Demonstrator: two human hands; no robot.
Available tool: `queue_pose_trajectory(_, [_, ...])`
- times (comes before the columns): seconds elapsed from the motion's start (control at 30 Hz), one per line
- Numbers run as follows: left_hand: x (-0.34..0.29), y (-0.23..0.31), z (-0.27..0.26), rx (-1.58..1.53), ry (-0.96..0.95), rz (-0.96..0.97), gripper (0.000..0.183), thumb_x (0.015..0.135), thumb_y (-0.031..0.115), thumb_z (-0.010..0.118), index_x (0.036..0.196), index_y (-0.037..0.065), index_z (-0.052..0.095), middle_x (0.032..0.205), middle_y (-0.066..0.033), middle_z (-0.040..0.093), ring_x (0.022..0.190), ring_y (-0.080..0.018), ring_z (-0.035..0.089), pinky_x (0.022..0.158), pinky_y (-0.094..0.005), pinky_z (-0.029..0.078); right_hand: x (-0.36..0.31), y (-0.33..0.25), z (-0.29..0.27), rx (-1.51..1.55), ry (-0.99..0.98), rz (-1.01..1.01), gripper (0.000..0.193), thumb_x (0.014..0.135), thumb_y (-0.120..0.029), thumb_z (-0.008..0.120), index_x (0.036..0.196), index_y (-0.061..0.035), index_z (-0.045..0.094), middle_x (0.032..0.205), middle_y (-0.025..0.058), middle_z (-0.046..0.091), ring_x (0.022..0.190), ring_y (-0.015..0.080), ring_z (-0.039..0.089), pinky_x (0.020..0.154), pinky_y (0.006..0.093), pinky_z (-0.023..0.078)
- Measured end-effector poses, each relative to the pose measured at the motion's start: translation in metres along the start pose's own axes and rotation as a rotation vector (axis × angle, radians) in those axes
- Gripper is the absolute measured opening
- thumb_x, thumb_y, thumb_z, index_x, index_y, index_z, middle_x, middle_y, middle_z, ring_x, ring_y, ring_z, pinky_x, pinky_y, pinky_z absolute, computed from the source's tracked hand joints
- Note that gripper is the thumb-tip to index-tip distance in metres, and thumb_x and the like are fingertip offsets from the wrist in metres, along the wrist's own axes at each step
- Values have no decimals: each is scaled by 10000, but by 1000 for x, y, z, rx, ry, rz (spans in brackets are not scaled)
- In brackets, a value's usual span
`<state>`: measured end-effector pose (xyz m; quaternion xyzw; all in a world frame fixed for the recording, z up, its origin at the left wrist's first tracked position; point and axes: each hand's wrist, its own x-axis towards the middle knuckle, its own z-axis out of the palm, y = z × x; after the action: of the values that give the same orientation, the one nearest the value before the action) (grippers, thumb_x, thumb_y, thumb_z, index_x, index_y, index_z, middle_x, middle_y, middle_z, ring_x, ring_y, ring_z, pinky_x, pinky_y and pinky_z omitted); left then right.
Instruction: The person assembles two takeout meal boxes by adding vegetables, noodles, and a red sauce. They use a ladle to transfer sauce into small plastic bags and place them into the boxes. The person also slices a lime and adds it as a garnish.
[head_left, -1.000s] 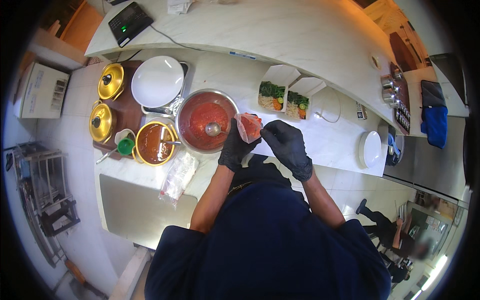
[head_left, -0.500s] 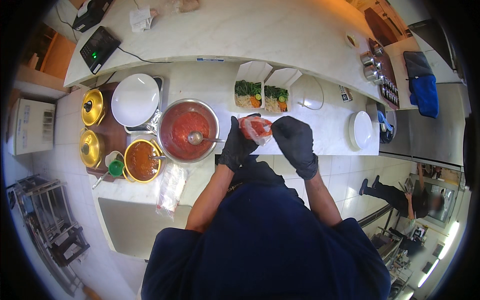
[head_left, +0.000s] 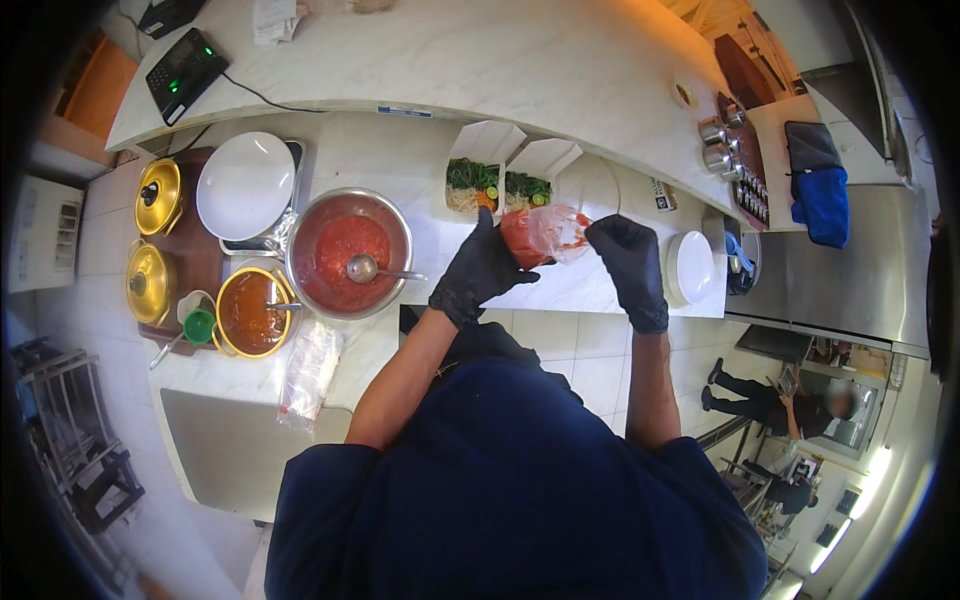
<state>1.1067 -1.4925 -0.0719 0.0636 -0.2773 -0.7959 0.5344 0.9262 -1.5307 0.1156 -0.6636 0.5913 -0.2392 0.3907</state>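
A clear plastic bag [head_left: 545, 234] with red sauce in its left end is stretched between my two black-gloved hands, above the counter's front edge. My left hand [head_left: 478, 268] cups the filled end, with the thumb up and the fingers underneath. Pinched in my right hand [head_left: 632, 262] is the other, sauce-smeared end. Just beyond the bag stand two open white boxes [head_left: 497, 142] with greens, shredded vegetables and lime halves. Left of my hands, a steel bowl [head_left: 405, 235] holds red sauce and a ladle [head_left: 362, 268].
On the left are a yellow pot [head_left: 222, 345] of brown sauce, lidded gold pots [head_left: 150, 282], a white plate [head_left: 245, 185] and plastic bags [head_left: 310, 375]. White plates [head_left: 690, 268] stand right. A raised shelf [head_left: 480, 70] runs behind. Another person [head_left: 765, 400] stands far right.
My right hand has moved right, drawing the bag out longer between my hands. The bag was bunched closer together before. The whole view has shifted slightly.
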Motion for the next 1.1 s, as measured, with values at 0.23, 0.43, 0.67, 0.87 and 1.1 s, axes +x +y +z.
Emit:
queue_pose_trajectory(0.23, [-29, -44, -28, -46, 631, -246, 642, 937, 578, 602, 1369, 107, 541, 1355, -104, 588, 1245, -228, 557, 1112, -476, 377, 3, 80, 67, -17, -178, -10, 164, 905, -126, 681, 919, 35, 713, 833, 112, 716, 754, 194, 664, 708, 337, 512])
queue_pose_trajectory(0.43, [-81, -67, -50, -109, 852, -345, 419, 1004, 383, 557, 1317, 106, 588, 1216, -63, 640, 1015, -201, 664, 856, -340, 546, 5, 160, 120, 41, -361, -44, 140, 916, -105, 650, 933, 20, 713, 893, 117, 708, 817, 206, 664, 761, 329, 516])
queue_pose_trajectory(0.67, [-88, -84, -56, 128, 775, -261, 322, 1010, 74, 531, 1328, 44, 568, 1232, -67, 634, 1028, -169, 666, 887, -325, 562, -3, 194, 122, 258, -374, 226, 167, 940, -150, 649, 1004, -8, 711, 996, 57, 702, 892, 168, 659, 788, 321, 530])
queue_pose_trajectory(0.87, [-82, -90, -54, 384, 713, -192, 237, 933, 178, 688, 1155, 98, 666, 983, -43, 700, 833, -164, 668, 726, -303, 542, -6, 210, 112, 605, -493, 413, 165, 925, -128, 670, 1052, -25, 694, 988, 43, 681, 905, 149, 657, 817, 319, 559])
queue_pose_trajectory(1.1, [-75, -78, -50, 309, 913, -393, 158, 849, 121, 757, 986, 72, 696, 842, -26, 681, 691, -123, 640, 614, -254, 530, -1, 227, 119, 552, -437, 355, 130, 864, -39, 703, 961, -56, 619, 884, 20, 635, 795, 134, 629, 710, 288, 551])
